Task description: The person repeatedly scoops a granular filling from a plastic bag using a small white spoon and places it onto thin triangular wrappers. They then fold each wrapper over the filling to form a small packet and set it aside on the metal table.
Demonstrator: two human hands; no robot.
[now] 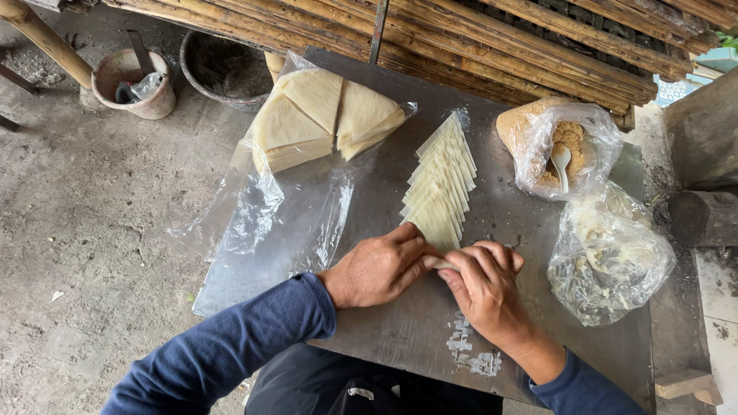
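Note:
A row of overlapping pale triangular pastry wrappers (441,184) lies fanned out on the grey metal table (400,323). My left hand (380,267) and my right hand (486,286) meet at the near end of that row, fingers pinching the nearest wrapper (440,234) between them. Both wrists wear dark blue sleeves. A stack of larger triangular wrapper sheets (323,115) sits on clear plastic at the table's far left.
A clear bag of brown crumbly filling (570,142) holds a white spoon (562,161). A second clear bag with pale filling (607,257) lies at right. Two round basins (131,81) stand on the dirt floor. Bamboo poles (538,38) run behind the table.

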